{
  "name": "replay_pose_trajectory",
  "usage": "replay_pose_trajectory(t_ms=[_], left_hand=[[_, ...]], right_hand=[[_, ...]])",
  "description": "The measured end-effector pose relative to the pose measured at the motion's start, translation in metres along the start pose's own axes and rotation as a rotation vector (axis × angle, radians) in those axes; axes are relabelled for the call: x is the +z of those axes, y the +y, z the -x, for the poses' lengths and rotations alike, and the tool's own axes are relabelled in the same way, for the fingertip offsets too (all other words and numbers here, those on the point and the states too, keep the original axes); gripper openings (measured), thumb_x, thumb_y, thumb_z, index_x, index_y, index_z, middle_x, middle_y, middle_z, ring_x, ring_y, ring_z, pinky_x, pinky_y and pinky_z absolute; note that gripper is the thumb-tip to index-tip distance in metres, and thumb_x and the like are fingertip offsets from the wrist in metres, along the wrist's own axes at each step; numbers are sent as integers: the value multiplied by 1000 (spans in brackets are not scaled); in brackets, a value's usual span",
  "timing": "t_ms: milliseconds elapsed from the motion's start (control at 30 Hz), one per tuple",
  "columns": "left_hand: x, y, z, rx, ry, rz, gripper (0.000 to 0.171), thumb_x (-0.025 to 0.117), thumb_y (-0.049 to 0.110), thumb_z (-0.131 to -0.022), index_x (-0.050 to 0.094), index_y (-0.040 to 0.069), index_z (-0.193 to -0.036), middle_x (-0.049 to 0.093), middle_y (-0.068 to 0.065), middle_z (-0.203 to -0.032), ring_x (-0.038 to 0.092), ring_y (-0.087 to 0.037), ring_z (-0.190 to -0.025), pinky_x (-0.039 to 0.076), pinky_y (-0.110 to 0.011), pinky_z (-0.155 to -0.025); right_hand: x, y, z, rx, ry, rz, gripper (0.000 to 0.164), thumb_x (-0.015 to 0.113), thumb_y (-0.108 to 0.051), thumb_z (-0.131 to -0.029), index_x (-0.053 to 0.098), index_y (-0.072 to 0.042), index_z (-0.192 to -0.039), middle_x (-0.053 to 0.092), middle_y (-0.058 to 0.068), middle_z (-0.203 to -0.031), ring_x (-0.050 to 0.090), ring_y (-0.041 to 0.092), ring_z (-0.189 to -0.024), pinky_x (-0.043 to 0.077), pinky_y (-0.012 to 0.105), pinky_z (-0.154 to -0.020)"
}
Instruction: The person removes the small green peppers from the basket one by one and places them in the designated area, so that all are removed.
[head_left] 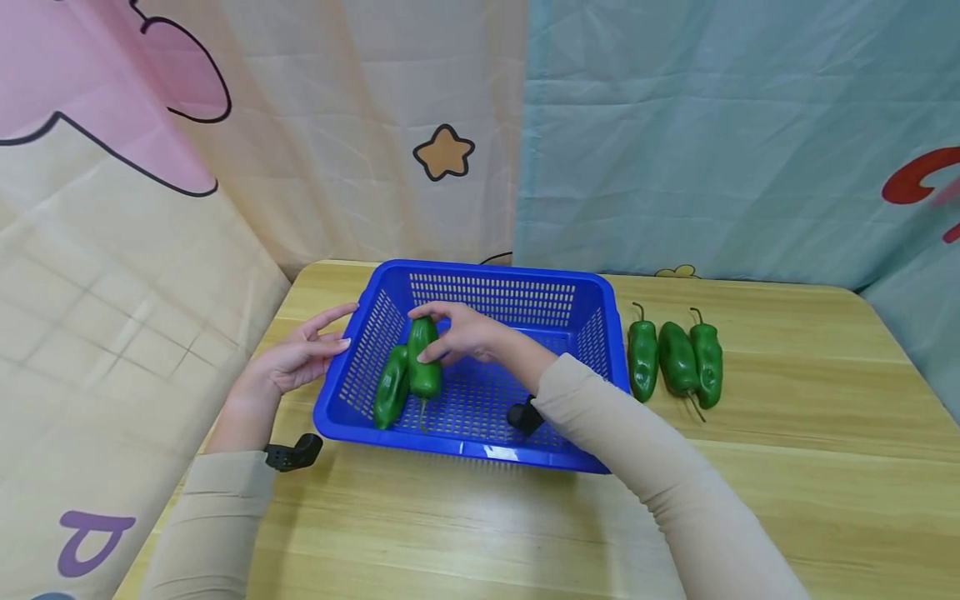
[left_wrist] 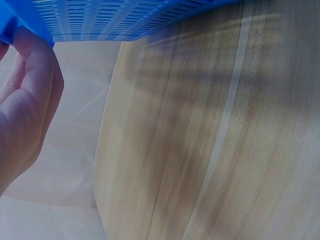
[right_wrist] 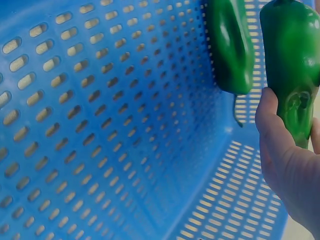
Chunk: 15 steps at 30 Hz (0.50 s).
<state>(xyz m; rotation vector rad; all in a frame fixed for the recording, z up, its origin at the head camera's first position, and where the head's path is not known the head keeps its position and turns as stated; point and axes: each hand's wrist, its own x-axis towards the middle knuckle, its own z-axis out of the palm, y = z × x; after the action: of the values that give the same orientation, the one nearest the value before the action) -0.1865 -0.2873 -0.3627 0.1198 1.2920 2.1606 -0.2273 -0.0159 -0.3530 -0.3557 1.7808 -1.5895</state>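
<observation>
A blue plastic basket (head_left: 480, 269) with slotted walls stands on the wooden table. My left hand (head_left: 300, 357) holds its left rim, thumb and fingers at the edge; the left wrist view shows that hand (left_wrist: 31, 95) against the basket's outer side. Inside the basket, my right hand (head_left: 467, 332) grips a green pepper (head_left: 424, 379) near its left end, stem pointing towards me. Beside it a second green pepper (head_left: 389, 396) lies against the left wall. In the right wrist view fingers close round the held pepper (right_wrist: 290, 47), and the other pepper (right_wrist: 230, 50) is near the wall.
To the right of the basket, several green peppers lie on the table: one upright-stemmed pepper (head_left: 642, 358), a middle pepper (head_left: 678, 358) with its stem towards me, and a right-hand pepper (head_left: 707, 362). Patterned curtains (head_left: 675, 142) hang behind and at the left.
</observation>
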Motion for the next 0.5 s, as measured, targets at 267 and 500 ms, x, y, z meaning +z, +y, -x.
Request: replay_pose_trajectory(t_ms=[267,500], left_hand=[[2,1,0,9,-12,18,50,36,-12,-95,35,18,-135,63,-15,-106,65,-24,-91,55,-32,-78],[1,0,0,-2,10,5,52,39,-12,-94,30,17,-137,63,-14,-104,65,-23,-89,55,-31,-77]], right_hand=[[-4,-15,14,-20,-20,-38,69,65,20,-73,48,-9,-133,37,15,-126,55,32,-105,56,41,-75],[-9,-23,31,-23,-29,-60,66,64,19,-75,48,-9,-133,38,15,-128,56,32,-104,55,42,-77]])
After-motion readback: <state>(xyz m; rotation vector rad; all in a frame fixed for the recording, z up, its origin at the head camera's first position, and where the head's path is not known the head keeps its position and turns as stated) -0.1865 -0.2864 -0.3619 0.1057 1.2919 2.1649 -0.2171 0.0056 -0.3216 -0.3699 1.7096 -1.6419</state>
